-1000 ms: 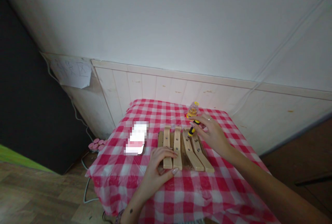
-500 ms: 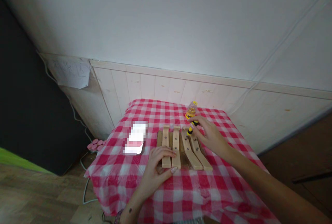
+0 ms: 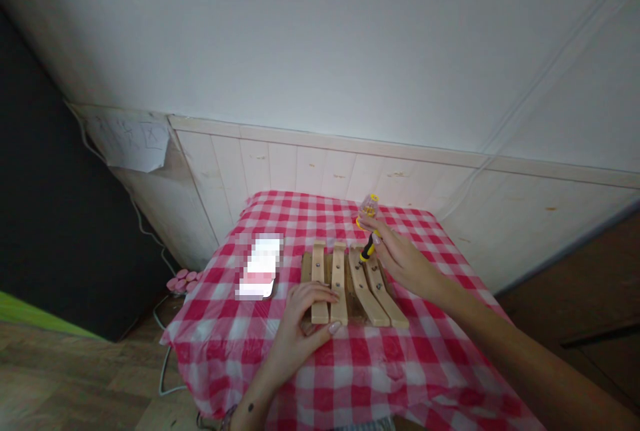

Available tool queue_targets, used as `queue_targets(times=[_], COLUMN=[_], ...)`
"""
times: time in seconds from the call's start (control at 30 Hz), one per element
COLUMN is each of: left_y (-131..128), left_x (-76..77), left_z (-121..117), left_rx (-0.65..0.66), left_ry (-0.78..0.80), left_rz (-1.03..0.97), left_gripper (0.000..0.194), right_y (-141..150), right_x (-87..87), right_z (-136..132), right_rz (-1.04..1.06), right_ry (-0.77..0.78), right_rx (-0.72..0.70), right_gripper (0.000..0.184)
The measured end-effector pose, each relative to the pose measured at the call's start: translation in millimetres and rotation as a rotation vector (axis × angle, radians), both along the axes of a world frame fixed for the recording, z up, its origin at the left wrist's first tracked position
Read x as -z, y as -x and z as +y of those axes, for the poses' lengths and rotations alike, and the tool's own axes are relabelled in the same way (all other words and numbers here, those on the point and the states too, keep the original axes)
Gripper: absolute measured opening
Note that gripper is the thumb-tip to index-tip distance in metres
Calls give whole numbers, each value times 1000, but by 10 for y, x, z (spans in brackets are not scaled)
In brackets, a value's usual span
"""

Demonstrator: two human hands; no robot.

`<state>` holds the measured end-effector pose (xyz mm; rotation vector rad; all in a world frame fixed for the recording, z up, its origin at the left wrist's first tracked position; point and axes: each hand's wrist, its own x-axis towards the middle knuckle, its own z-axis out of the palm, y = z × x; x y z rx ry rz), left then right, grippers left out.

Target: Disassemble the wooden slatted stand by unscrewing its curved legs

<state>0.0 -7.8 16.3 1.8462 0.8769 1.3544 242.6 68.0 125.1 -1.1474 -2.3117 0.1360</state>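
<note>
My right hand holds a yellow-and-black screwdriver by the upper part of its handle. The tool leans, its tip at a screw near the top of the third curved wooden slat. Four-fingered and bent over the left side, my left hand grips the first two slats, the leftmost slat and the second slat, with its thumb at their near ends. Beneath the slats lies a brown board. At the far right is another curved slat. Dark screw heads show in the slats.
A phone with a blurred screen lies left of the board. Behind my right hand stands a clear, yellow-trimmed bit holder. The red-and-white checked cloth covers the table, which meets a panelled wall. Pink round objects sit beyond its left edge.
My right-hand fingers have shifted around the screwdriver, so more of its handle shows. The screwdriver tip stays at the same slat. My left hand keeps its place.
</note>
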Motion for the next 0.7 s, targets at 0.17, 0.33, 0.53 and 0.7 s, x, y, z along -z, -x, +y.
queue_targets(times=[0.17,0.33,0.53,0.7], left_y=[17,-67,-440,-529], left_x=[-43,-398,-657,-539], left_z=[-28,-148,-121,-37], left_rx=[-130,-214,-160,-159], left_ry=[-188,-448,-490,-548], left_rz=[17,360,634,687], left_gripper=[27,36,21,7], right_y=[71,106,116,52], right_x=[-29,-83,-120,-83], right_z=[-29,9,29,53], right_rz=[-47,-64,-36,-105], right_ry=[38,-149,-161,-163], right_rx=[98,111,43,13], right_gripper=[35,35,32,38])
